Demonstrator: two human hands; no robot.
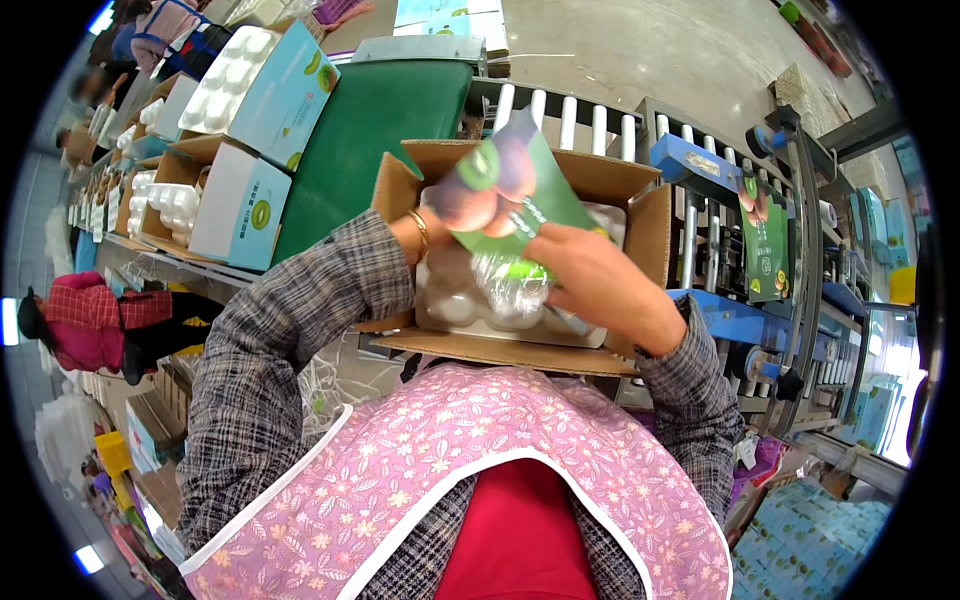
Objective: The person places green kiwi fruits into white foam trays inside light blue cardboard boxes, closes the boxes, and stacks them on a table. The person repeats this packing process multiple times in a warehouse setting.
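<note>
An open cardboard box (649, 244) stands before me, with a white moulded tray (450, 307) inside. Over it is a blurred green printed sheet (551, 184) with kiwifruit pictures. My right hand (607, 274) grips the sheet's lower right edge between its fingers. A shiny clear plastic packet with a bright green part (517, 281) hangs just below the sheet, by my right thumb; whether I hold it too is unclear. My left hand (431, 232) is at the sheet's left edge, its fingers hidden behind the paper. A bangle circles that wrist.
A green conveyor belt (375, 112) runs beyond the box to a roller conveyor (570, 124). Light-blue kiwifruit boxes (277, 97) with white trays stand at left. Another green sheet (765, 240) lies on the blue-framed machine (701, 161) at right. A person in red (97, 322) is at far left.
</note>
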